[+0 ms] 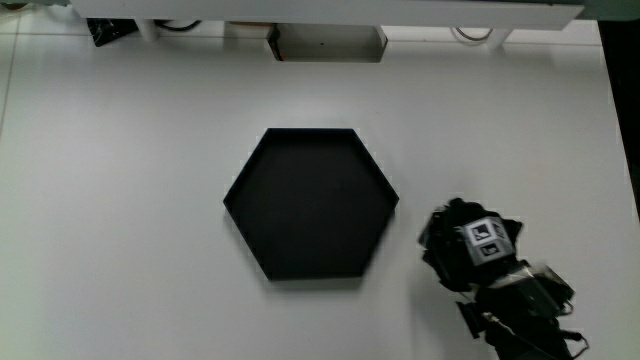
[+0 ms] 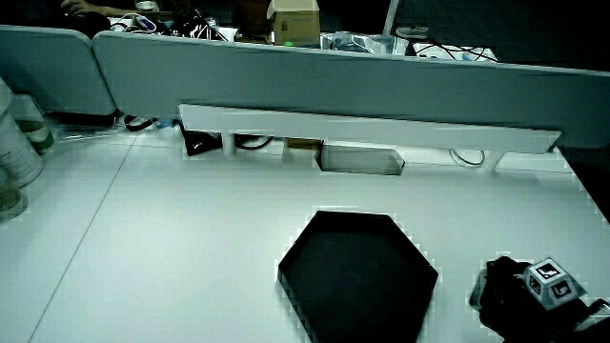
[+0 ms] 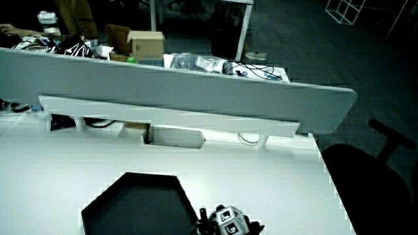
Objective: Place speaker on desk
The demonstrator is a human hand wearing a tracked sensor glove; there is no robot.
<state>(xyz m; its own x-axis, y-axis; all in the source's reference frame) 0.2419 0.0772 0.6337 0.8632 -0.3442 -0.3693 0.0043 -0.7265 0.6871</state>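
The hand (image 1: 462,245) in its black glove, with the patterned cube (image 1: 485,238) on its back, rests low over the white table beside the black hexagonal tray (image 1: 310,200), slightly nearer to the person than the tray's middle. Both side views show it too, hand (image 2: 515,291) and hand (image 3: 225,225), close to a corner of the tray (image 2: 357,272) (image 3: 134,202). The tray holds nothing. No speaker shows in any view. Anything under the palm is hidden by the dark glove.
A grey partition (image 2: 334,86) runs along the table's edge farthest from the person. Under it sit a white shelf, a pale box (image 1: 327,43) and cables. Bottles (image 2: 14,143) stand at a table edge. A dark chair (image 3: 369,173) stands off the table.
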